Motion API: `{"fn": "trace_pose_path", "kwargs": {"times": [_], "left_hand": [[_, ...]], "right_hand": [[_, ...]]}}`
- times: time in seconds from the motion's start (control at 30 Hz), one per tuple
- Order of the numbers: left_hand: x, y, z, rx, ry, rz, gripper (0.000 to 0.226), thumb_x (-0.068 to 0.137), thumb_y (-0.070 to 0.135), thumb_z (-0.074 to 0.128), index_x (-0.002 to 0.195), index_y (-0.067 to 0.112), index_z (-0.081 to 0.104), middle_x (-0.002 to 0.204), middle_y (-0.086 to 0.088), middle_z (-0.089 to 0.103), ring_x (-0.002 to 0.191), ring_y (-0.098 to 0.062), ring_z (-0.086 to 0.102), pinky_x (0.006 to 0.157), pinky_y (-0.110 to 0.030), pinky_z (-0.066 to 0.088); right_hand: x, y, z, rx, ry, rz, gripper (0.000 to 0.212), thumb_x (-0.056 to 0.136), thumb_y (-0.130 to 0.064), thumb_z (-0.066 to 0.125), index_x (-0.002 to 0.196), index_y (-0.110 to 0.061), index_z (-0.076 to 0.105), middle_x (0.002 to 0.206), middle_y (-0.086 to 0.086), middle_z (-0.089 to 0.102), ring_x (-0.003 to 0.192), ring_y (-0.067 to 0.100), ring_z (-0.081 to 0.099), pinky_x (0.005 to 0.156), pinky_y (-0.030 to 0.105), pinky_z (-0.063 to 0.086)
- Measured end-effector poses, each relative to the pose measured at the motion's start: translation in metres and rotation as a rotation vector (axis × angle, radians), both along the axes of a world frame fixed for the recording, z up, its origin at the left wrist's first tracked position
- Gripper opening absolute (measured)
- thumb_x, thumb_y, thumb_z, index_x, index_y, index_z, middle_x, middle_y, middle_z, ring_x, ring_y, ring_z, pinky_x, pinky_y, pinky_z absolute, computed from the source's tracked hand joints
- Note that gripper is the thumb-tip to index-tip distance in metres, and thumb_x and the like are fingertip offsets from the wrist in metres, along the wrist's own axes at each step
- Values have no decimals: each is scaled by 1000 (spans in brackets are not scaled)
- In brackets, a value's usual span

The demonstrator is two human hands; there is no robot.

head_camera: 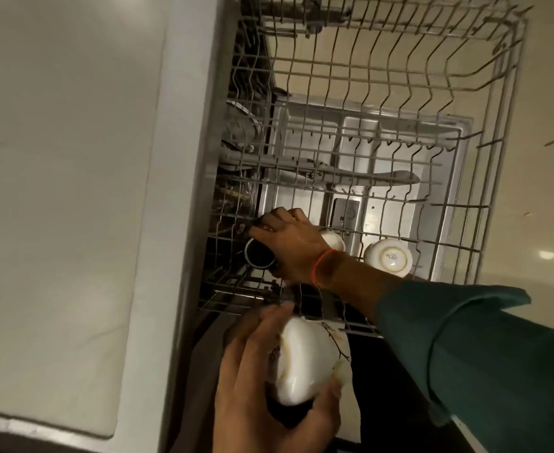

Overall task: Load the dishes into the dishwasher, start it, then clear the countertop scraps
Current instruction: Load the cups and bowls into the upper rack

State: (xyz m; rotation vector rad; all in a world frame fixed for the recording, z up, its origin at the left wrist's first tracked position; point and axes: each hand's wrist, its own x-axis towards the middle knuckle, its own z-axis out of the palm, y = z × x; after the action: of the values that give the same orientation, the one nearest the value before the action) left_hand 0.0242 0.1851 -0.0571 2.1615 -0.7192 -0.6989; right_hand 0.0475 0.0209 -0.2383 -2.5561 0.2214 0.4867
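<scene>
Countertop (66,191): pale slab left of the rack, its edge running alongside. Rack (383,103): wire, pulled out over the open dishwasher door (399,152); far half bare. Upturned white bowl (388,256) near the rack's near edge, a second partly hidden beside it. Right hand (290,246), green sleeve, grips a dark mug (259,255) at the rack's near-left corner. Left hand (269,380), below the rack's near edge, grips a white cup (305,358).
</scene>
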Motion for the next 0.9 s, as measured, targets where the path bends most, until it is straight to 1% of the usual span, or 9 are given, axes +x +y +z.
{"fn": "trace_pose_path", "kwargs": {"times": [0.13,0.2,0.27,0.33,0.37,0.5,0.6,0.7,0.9], "left_hand": [[1,-6,-11,20,85,101,77,63,51,79,134,56,52,142,13,55,128,-4,58,94,-13,50],[4,-9,-15,-1,109,137,75,66,51,79,135,57,51,146,15,50,135,-11,53,101,-21,50],[11,-9,-20,8,94,139,74,69,51,77,137,57,49,147,17,47,138,-15,50,106,-35,50],[17,-8,-26,32,62,111,74,71,53,76,139,55,47,148,18,46,139,-18,49,105,-48,49],[19,-8,-28,37,56,109,74,72,53,76,140,55,46,148,19,45,139,-19,48,104,-51,50],[24,-7,-34,53,45,109,74,74,56,74,141,55,44,150,16,43,139,-19,48,104,-52,50],[28,-7,-39,65,102,165,74,70,55,75,137,62,44,149,19,42,138,-14,48,102,-48,52],[29,-8,-45,85,163,206,74,66,56,74,133,66,44,147,24,42,137,-10,48,102,-47,53],[27,-1,-52,130,182,221,77,62,60,73,132,69,43,146,30,37,137,-7,45,102,-47,54]], "right_hand": [[-5,6,-10,-71,-59,35,82,69,-27,83,143,-30,48,135,4,52,122,28,46,99,44,39],[-6,3,-11,-99,-97,40,79,67,-25,84,140,-29,52,131,4,56,119,28,48,97,44,39],[-2,0,-8,-125,-122,55,78,65,-23,83,137,-29,54,128,4,58,118,29,49,95,44,39],[2,-3,-4,-131,-117,89,78,68,-22,81,140,-28,52,131,5,56,122,30,46,99,45,37],[3,-4,-3,-127,-103,106,78,71,-21,80,142,-28,49,135,5,53,124,30,44,101,46,36],[3,-4,-3,-117,-112,128,77,73,-22,80,143,-29,48,139,5,49,125,29,44,102,46,39],[-3,1,-8,-108,-127,96,76,76,-20,78,144,-29,47,140,8,46,126,30,44,103,46,40],[-6,0,-6,-106,-122,27,77,75,-22,81,144,-29,46,141,11,46,129,32,44,105,47,38],[-6,0,0,-75,-55,-18,92,71,-31,86,149,-30,38,151,13,37,141,35,32,114,53,28]]}}
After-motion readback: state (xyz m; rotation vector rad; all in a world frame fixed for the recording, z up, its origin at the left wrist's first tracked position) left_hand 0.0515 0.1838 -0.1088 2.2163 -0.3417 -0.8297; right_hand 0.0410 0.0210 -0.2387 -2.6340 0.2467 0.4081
